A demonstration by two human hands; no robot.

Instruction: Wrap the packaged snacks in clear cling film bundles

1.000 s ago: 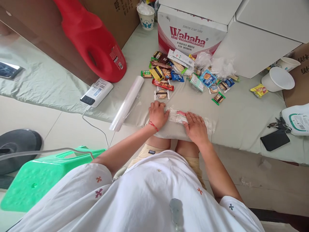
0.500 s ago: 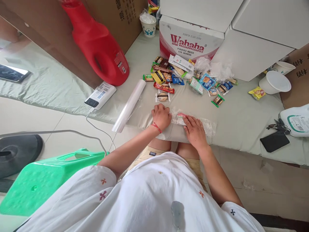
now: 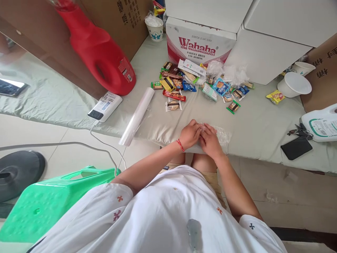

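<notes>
My left hand [image 3: 190, 134], with a red string at the wrist, is closed on clear plastic film near the front edge of the covered surface [image 3: 158, 121]. Right beside it, my right hand [image 3: 210, 140] presses its bent fingers on the same film [image 3: 222, 135], which spreads out crumpled to the right. A small pinkish item [image 3: 210, 129] shows partly under the fingers; most of it is hidden. A roll of clear film [image 3: 137, 116] lies slanted to the left. Behind the hands is a pile of wrapped snacks [image 3: 177, 83].
A red jug [image 3: 105, 56] and a white power bank [image 3: 105, 106] stand and lie at the left. Behind are a Wahaha box [image 3: 200, 45] and white boxes. White bowl [image 3: 294, 85], black wallet [image 3: 296, 147] and white bottle [image 3: 322, 124] are at the right. A green stool [image 3: 50, 203] is at lower left.
My left hand has moved right, up against my right hand, onto the film around the pinkish item. The fingers of my right hand have bent more. The view has shifted slightly.
</notes>
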